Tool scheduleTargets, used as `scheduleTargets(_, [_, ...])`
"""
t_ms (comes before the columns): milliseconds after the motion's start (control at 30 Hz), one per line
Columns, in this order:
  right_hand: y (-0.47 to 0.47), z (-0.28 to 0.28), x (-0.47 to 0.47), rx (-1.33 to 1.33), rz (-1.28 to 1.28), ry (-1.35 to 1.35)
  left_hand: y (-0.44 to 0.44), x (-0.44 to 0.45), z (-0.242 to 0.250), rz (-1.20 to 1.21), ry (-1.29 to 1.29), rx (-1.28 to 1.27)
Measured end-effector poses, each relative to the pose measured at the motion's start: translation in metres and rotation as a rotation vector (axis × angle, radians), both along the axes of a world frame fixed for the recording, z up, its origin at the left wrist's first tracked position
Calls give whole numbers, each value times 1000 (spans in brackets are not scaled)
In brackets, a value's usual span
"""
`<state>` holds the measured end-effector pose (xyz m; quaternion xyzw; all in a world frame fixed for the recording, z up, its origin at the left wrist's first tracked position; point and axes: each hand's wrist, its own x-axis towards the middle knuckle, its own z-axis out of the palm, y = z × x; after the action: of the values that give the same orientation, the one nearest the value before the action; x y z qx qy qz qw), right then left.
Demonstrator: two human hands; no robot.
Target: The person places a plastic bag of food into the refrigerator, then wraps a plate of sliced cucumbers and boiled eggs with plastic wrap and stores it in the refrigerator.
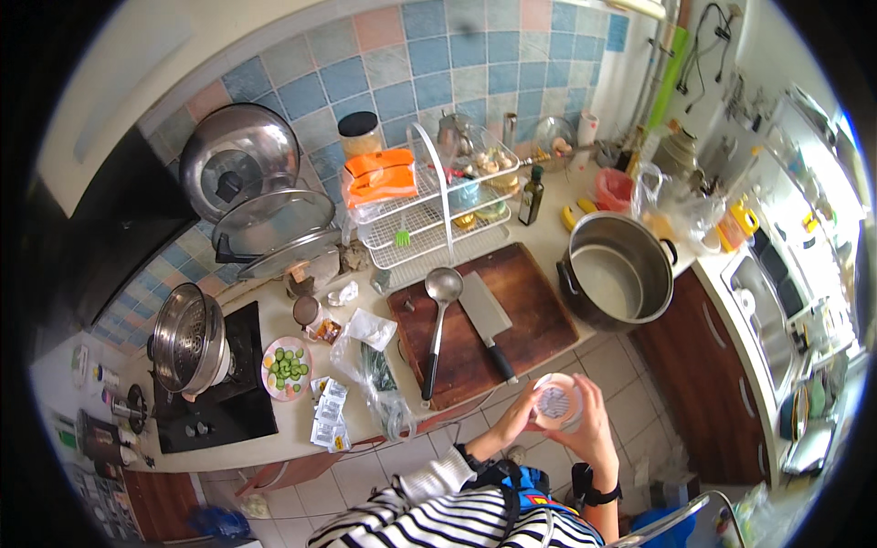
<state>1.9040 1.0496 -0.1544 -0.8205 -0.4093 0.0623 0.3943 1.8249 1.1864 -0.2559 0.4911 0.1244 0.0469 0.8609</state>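
Observation:
Both my hands hold a small round pinkish container [556, 404] in front of my body, past the counter's front edge. My left hand [515, 416] grips its left side and my right hand [590, 426] its right side. On the wooden cutting board [541, 301] lie a metal ladle [444, 291] with a black handle and a cleaver [485, 305]. Left of the board are a plastic bag with green vegetables [375, 370], several white sachets [330, 414] and a pink plate [274, 392] with cucumber slices and egg.
A large steel pot [620, 270] stands right of the board. Behind the board is a white wire rack [404, 257], with an oil bottle [532, 195] beside it. A steamer pot [188, 342] sits on the black stove [226, 428]. Large lids [240, 154] lean against the tiled wall.

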Motion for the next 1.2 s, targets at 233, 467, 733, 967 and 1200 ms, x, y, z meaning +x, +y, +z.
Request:
scheduleTargets(233, [58, -31, 33, 15, 636, 394, 24, -77, 0, 380, 192, -172])
scheduleTargets(467, [114, -43, -35, -57, 992, 364, 29, -228, 1, 1121, 254, -212])
scheduleTargets(733, [147, -55, -90, -60, 974, 162, 128, -425, -44, 1504, 280, -35])
scheduleTargets(967, [200, -62, -190, -250, 944, 369, 273, -557, -135, 1545, 358, -47])
scheduleTargets(1200, [298, -67, -279, -213, 814, 374, 369, -593, -191, 1684, 454, 38])
